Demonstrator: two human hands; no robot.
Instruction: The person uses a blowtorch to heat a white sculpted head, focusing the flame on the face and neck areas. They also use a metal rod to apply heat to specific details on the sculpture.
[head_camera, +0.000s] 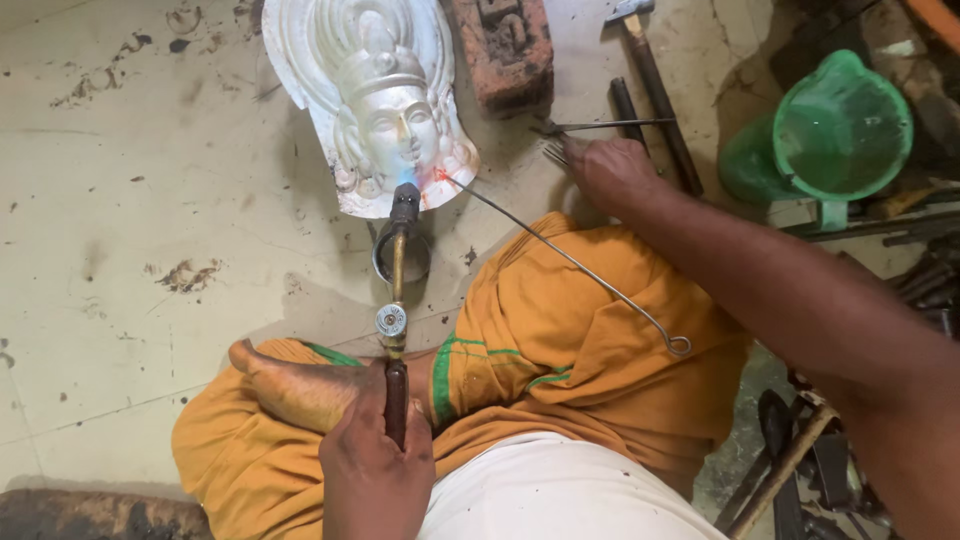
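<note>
Gas torch (397, 300) is gripped in left hand (375, 470), flame on silver face mask (375, 100); tweezers (600, 127) are pinched by right hand (605, 170), far right.

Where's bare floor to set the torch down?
Open floor lies left of the metal mask and torch, above the foot. Crowded: right side by the green jug, hammer, tweezers near the right hand.
</note>
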